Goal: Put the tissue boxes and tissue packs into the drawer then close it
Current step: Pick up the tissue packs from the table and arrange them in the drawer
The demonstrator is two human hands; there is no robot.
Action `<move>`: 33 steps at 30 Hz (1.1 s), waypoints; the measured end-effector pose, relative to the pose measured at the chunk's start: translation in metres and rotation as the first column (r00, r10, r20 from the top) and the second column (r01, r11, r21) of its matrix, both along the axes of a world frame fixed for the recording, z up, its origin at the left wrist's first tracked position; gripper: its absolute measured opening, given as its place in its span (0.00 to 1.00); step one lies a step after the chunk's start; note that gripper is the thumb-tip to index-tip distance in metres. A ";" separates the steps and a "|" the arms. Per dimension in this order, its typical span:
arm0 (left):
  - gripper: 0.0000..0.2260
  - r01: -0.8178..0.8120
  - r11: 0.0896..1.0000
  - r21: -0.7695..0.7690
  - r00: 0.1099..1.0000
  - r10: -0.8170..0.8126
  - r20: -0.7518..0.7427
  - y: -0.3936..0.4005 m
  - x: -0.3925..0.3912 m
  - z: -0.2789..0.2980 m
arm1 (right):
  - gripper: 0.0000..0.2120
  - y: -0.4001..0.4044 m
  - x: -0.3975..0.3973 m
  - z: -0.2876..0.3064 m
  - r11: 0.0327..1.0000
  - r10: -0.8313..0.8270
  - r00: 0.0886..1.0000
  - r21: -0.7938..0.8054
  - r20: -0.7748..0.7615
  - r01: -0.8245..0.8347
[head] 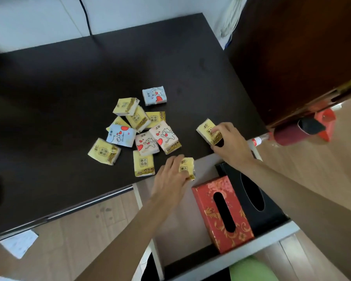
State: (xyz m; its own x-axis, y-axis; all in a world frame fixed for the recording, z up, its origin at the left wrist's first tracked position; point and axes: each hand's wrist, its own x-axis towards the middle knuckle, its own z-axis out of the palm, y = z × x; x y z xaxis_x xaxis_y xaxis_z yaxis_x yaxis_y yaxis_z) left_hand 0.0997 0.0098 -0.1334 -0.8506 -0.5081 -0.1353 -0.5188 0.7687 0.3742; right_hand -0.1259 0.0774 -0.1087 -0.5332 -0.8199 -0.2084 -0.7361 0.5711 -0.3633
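Several small tissue packs point(137, 128), yellow, pink and blue, lie scattered on the dark table point(69, 88). My left hand point(171, 179) grips a yellow tissue pack point(187, 168) at the table's front edge, above the open drawer point(241, 258). My right hand point(230, 144) is closed on another yellow tissue pack point(207, 129) resting on the table near its right edge. Inside the drawer a red floral tissue box point(223, 213) lies beside a black tissue box point(251, 195).
A dark wooden door point(296, 57) stands at the right, with a dark red cylinder point(288, 134) and a red object point(326, 122) on the floor below it. A paper sheet point(18, 243) lies on the wooden floor at the lower left. A green object point(251, 269) sits below the drawer front.
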 end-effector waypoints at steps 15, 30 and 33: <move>0.29 -0.113 0.986 -0.123 0.987 0.097 -0.132 -0.003 -0.062 -0.008 | 0.32 -0.011 -0.060 -0.020 0.997 0.037 0.986 -0.057 -0.162 -0.047; 0.24 0.028 0.964 -0.264 0.997 -0.008 0.073 -0.028 -0.111 -0.004 | 0.33 -0.004 -0.118 -0.038 0.934 0.322 0.898 -0.256 0.300 -0.249; 0.23 0.084 0.952 -0.294 0.992 -0.053 0.113 -0.026 -0.111 0.000 | 0.33 -0.009 -0.116 -0.038 0.903 0.400 0.900 -0.240 0.172 -0.356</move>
